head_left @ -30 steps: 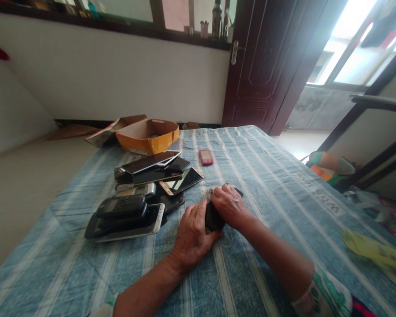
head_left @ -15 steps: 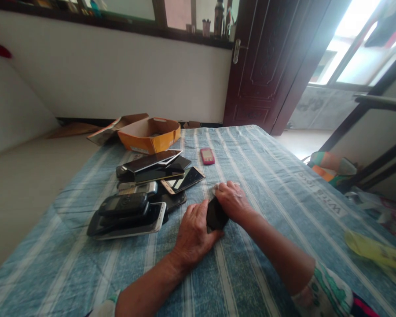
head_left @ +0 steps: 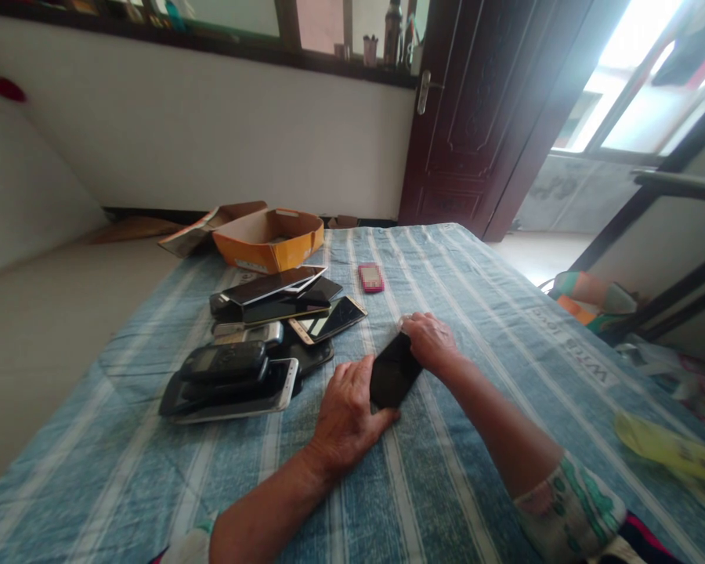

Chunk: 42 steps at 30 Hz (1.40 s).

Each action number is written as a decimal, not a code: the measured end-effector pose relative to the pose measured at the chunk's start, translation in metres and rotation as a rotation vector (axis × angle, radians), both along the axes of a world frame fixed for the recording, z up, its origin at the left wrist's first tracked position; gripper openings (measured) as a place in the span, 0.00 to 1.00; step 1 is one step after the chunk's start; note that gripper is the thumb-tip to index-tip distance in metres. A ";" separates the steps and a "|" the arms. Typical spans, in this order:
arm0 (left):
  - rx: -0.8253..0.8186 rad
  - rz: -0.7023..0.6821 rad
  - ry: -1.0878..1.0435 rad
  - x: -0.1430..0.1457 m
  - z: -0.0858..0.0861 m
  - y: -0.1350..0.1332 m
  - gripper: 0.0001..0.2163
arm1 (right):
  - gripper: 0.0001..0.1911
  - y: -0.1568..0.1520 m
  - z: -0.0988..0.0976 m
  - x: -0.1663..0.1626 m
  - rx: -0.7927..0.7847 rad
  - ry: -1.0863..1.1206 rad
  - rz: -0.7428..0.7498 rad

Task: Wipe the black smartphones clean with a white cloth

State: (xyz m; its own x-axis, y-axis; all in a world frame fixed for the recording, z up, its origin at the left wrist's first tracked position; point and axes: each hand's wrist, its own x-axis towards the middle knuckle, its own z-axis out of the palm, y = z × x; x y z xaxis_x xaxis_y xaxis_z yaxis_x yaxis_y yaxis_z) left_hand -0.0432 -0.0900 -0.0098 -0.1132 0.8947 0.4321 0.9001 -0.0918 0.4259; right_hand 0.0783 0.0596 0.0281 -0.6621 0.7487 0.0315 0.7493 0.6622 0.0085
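Note:
A black phone [head_left: 393, 371] lies screen-up on the blue striped cloth [head_left: 475, 313]. My left hand [head_left: 345, 411] grips its near end, fingers curled along its left edge. At the phone's far end my right hand [head_left: 431, 343] presses down with closed fingers on a small white wad [head_left: 404, 321], which only peeks out past the knuckles. To the left of my hands is a heap of several phones [head_left: 258, 337], dark and silver, stacked on one another.
A small pink phone [head_left: 370, 277] lies alone further back. An open orange cardboard box [head_left: 269, 235] stands at the cloth's far left corner. A dark wooden door [head_left: 482, 117] is behind, and a yellow plastic thing [head_left: 670, 446] lies at the right edge.
My right hand has slid away from me along the black phone toward its far end, uncovering most of the screen. The left hand has kept its grip.

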 end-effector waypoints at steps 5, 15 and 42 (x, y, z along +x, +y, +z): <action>-0.001 0.005 -0.009 0.001 0.001 0.000 0.33 | 0.17 -0.006 -0.002 0.020 -0.006 -0.011 -0.014; 0.001 0.001 0.003 -0.001 0.000 0.002 0.33 | 0.15 -0.003 0.001 0.007 -0.012 -0.006 0.014; 0.003 -0.009 0.020 0.001 0.002 0.002 0.33 | 0.15 -0.036 -0.010 0.029 0.089 -0.068 -0.168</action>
